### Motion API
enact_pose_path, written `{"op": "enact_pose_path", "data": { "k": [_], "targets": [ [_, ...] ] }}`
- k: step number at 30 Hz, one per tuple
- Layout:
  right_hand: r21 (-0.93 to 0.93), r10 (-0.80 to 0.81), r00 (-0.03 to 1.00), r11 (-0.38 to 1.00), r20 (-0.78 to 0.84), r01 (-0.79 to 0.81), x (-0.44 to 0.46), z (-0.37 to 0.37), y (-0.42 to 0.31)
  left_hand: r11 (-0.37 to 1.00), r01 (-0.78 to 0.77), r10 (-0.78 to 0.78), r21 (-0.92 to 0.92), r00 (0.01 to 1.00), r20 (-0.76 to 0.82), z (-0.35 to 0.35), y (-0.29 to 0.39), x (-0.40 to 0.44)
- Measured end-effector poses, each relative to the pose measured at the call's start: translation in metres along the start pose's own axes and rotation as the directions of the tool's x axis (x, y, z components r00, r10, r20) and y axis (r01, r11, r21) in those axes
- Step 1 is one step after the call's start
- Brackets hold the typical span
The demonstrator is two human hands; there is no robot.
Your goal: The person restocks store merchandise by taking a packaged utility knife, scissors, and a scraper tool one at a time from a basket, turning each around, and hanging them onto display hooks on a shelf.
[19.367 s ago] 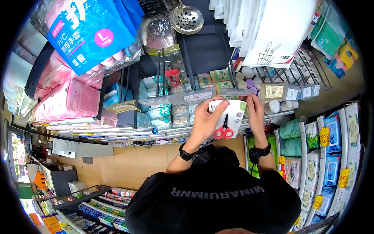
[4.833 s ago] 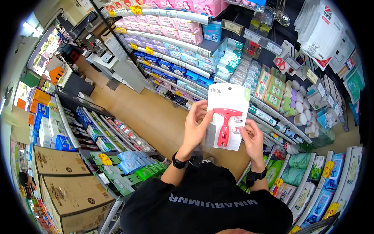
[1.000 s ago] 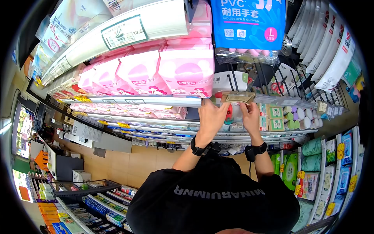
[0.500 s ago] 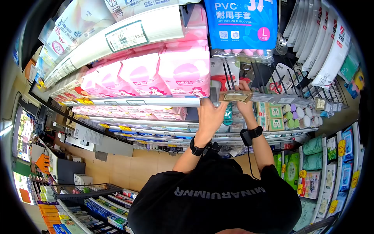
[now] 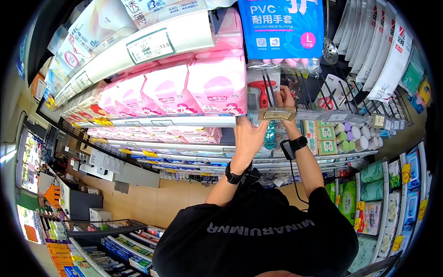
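Note:
My left hand (image 5: 249, 138) is at the end of the pink-pack shelf, its thumb against the lower left of a clear price tag holder (image 5: 277, 114). Its other fingertips are hidden behind the shelf edge. Behind the holder, my right hand (image 5: 286, 99) reaches up with bent fingers beside a black metal hook (image 5: 269, 90). Whatever lies between those fingers is hidden. Left of the hook hangs a red-handled tool (image 5: 263, 92) on a card. A blue pack of PVC household gloves (image 5: 284, 32) hangs above both hands.
Pink packs (image 5: 217, 87) line the shelf at left. White hanging packs (image 5: 392, 64) and more hooks are at right. Under the hands are boxes and rolls (image 5: 350, 134) on lower shelves. Behind me stand other racks (image 5: 124, 249) and a tiled floor (image 5: 138, 194).
My right hand has risen slightly and moved a little left, its fingers further up behind the tag holder. More of the red-handled tool shows. My left hand has hardly moved.

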State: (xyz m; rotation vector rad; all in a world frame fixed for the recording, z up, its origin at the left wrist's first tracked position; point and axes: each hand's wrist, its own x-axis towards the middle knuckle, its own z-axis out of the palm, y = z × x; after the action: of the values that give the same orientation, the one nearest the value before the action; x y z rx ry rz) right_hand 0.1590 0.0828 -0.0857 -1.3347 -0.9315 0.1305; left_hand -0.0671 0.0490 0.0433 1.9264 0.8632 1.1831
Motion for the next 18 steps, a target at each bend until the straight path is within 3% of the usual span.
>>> {"op": "enact_pose_path", "data": {
  "k": [8,11,13,15,18],
  "targets": [
    [-0.05,-0.087,0.99,0.995,-0.107,0.082,-0.035,-0.006,-0.043,1.0,-0.008,0.008,-0.026,1.0,0.011,0.0,0.0,0.001],
    [-0.064,-0.077,0.983,0.996,-0.167,0.067,-0.047,-0.019,-0.051,0.985,-0.161,0.168,0.056,0.975,-0.146,0.002,0.0,0.003],
    [-0.098,-0.074,0.974,0.994,-0.212,0.054,-0.046,-0.03,-0.052,0.984,-0.165,0.174,0.073,0.975,-0.136,0.002,0.0,0.002],
    [-0.561,-0.537,0.807,0.758,-0.246,0.333,-0.035,-0.036,-0.055,0.993,-0.121,0.122,0.012,0.99,-0.075,0.001,0.003,0.0],
    [-0.585,-0.506,0.831,0.755,-0.23,0.297,-0.022,-0.033,-0.068,0.994,-0.105,0.104,-0.036,0.994,-0.027,0.002,0.003,0.0]
  ]
}}
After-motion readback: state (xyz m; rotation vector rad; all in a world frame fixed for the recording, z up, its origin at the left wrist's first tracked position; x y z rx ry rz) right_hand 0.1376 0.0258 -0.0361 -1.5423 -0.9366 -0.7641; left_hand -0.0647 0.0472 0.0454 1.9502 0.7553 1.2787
